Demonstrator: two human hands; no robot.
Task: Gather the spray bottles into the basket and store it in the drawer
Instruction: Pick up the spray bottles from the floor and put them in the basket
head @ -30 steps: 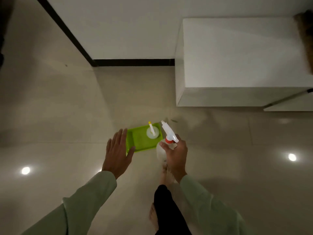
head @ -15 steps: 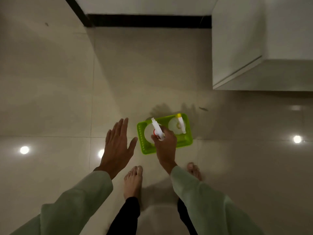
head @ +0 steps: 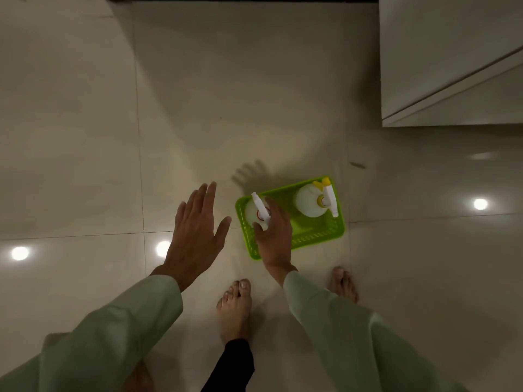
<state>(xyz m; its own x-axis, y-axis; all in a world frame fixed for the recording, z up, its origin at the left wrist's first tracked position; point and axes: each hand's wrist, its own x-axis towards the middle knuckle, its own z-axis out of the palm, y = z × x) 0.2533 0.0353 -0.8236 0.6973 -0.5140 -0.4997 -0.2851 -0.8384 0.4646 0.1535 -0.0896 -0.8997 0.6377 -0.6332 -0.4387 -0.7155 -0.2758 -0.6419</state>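
While upright in the basket [head: 317, 239], red-collared bottle [head: 259, 212] in right hand [head: 276, 236].

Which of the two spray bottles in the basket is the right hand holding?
The red-collared bottle at the green basket's left end; the right hand grips it. The yellow-nozzled bottle stands untouched.

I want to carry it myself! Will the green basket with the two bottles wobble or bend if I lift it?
Probably a little. The green basket looks like thin slotted plastic, so it may flex. Both spray bottles stand tall above its low rim: the yellow-capped bottle and the one in the right hand. They could tip if you tilt it. Two hands should help.
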